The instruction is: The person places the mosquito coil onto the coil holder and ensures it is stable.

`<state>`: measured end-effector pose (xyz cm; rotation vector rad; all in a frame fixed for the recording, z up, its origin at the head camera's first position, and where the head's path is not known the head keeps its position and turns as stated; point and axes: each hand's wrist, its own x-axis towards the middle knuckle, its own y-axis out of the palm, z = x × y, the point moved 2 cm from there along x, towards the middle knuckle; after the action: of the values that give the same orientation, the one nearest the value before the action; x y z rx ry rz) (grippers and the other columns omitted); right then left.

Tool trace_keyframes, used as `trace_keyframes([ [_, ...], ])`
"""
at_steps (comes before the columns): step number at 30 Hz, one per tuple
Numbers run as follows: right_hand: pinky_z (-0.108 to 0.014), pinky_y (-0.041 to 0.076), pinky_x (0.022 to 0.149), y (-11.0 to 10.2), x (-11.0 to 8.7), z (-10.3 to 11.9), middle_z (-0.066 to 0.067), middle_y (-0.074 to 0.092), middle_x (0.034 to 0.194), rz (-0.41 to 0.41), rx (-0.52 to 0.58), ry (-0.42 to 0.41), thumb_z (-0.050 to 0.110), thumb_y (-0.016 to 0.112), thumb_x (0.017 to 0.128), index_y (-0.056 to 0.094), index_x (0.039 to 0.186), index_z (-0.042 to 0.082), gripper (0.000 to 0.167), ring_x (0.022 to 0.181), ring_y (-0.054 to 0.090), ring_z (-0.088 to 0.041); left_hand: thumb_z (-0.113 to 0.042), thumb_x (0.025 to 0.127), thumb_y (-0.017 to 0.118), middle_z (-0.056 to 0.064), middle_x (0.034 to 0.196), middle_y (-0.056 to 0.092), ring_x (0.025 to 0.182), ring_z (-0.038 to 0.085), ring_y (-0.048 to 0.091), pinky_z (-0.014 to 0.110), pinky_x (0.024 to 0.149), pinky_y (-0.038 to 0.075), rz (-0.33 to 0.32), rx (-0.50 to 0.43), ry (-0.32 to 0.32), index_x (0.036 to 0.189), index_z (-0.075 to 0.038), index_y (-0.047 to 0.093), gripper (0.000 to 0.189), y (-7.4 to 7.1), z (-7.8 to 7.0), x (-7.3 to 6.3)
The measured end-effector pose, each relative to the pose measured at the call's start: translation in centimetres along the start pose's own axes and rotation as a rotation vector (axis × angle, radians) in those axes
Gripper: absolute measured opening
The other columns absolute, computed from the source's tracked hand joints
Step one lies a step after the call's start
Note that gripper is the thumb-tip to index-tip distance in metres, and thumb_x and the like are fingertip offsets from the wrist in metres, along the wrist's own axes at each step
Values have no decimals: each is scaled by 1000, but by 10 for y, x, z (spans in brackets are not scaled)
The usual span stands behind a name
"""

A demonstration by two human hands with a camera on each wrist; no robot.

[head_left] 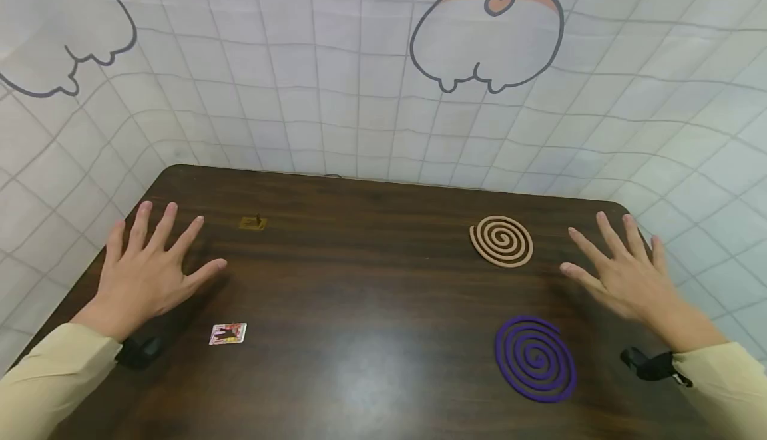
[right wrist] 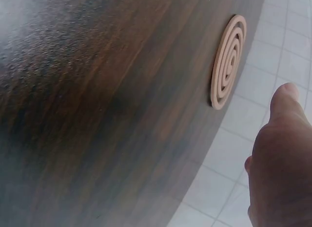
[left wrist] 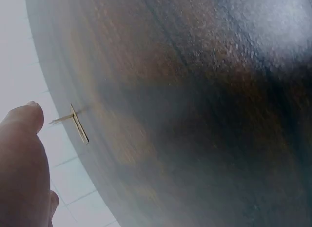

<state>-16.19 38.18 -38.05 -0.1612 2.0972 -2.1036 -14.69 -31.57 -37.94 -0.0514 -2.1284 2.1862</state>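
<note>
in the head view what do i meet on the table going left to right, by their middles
Card → gold stand → tan coil → purple coil.

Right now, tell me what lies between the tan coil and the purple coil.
Nothing but bare dark tabletop lies between the tan coil and the purple coil; the head view shows that stretch.

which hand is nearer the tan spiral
Right. The right hand is just to the right of the tan spiral, not touching it; the left hand is far off to its left.
</note>
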Motion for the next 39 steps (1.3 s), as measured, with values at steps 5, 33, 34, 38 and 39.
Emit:
trace_keyframes([
  [5,-85,-6,114,-3,4,4,-18,-15,174,9,-9,1,64,36,106,6,168,35,74,156,-24,-52,-81,95,40,24,174,8,161,47,-13,74,122,-3,-5,8,8,166,-22,24,94,-2,-1,8],
  [33,-86,1,112,2,44,40,-22,-10,174,59,24,-17,67,31,106,6,168,32,75,157,-11,-57,-79,96,40,27,173,9,160,53,-5,75,122,-3,72,-44,26,166,-20,23,93,23,3,16],
  [34,-86,1,112,3,44,40,-22,-9,174,60,28,-17,67,31,106,7,168,32,75,157,-11,-57,-79,96,40,27,173,9,160,53,-4,75,122,-3,73,-44,24,166,-20,23,93,24,4,17],
  [38,-87,1,112,5,49,42,-22,-8,174,57,53,-17,66,31,106,11,168,30,75,157,-11,-57,-80,96,39,28,173,8,159,54,-4,75,122,-2,85,-41,16,167,-20,23,94,28,7,18],
  [39,-86,1,112,6,50,43,-22,-8,175,57,58,-17,66,31,107,12,168,29,74,158,-11,-56,-81,96,38,28,173,7,159,54,-4,75,122,-2,91,-42,14,167,-21,22,94,29,7,18],
])
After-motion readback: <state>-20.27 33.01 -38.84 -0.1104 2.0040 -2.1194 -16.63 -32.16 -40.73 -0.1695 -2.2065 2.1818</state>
